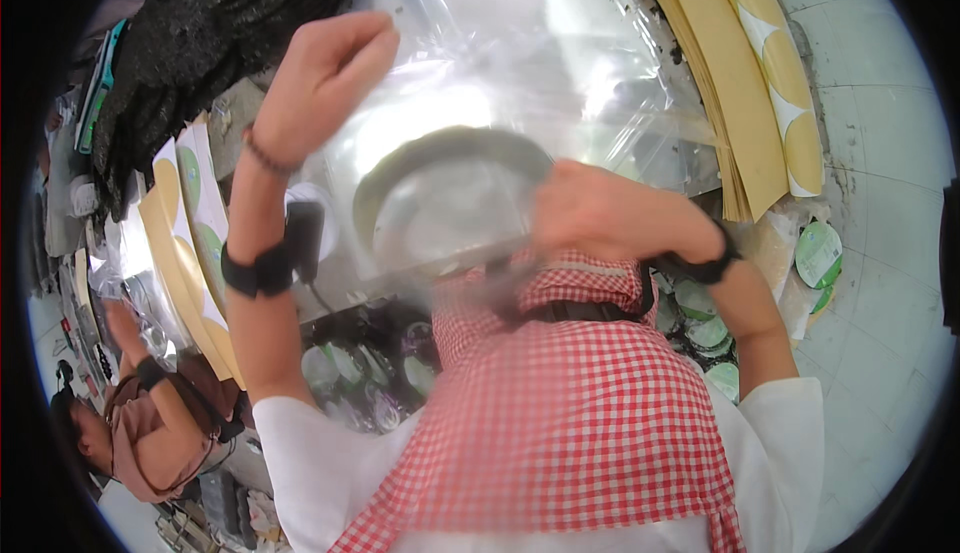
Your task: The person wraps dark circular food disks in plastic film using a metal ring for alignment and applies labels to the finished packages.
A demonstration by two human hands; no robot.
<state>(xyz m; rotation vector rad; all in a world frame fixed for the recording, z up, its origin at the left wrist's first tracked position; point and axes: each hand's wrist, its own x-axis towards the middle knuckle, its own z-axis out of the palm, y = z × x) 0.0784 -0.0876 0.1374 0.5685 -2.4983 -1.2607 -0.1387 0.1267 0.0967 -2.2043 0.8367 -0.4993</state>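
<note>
My left hand [330,80] is raised at the upper left, fingers curled, over shiny clear plastic film [495,20]; whether anything is inside it is hidden. My right hand [589,208], blurred, has its fingers closed beside the right end of a curved grey-green band [457,140]. It may be gripping film there, but this cannot be made out. The band arches over a pale, hazy round area between the hands. Film covers much of the worktop. A white roll-like thing [319,215] lies partly behind my left wrist.
Tan paper sheets [720,80] and round-sticker sheets [787,80] stand at the right, with similar sheets [180,253] at left. Dark rough material [195,35] is heaped upper left. Green-labelled packs [367,373] lie below the worktop. Another person [150,433] is at lower left.
</note>
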